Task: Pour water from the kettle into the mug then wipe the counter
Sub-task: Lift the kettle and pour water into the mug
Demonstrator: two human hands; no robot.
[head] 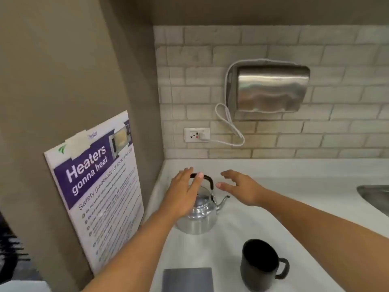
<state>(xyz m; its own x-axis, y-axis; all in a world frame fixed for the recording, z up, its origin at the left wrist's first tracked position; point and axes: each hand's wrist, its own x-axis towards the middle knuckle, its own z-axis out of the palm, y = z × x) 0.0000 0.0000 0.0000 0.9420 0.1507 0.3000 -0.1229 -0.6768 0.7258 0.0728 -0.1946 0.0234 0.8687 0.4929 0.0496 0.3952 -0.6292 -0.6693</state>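
A shiny metal kettle (200,216) with a black handle stands on the white counter (263,220) near the left wall, spout pointing right. My left hand (185,192) hovers over the kettle's handle and lid, fingers spread, holding nothing. To the right of the handle, above the spout, my right hand (240,188) is open with its fingers apart. A black mug (260,265) stands upright at the front of the counter, handle to the right. A folded grey cloth (188,279) lies flat at the counter's front edge, left of the mug.
A poster (96,186) leans on the left wall beside the kettle. On the tiled back wall hang a steel hand dryer (271,91) and a socket (196,134) with a white cord. A sink rim (374,197) shows at the right edge.
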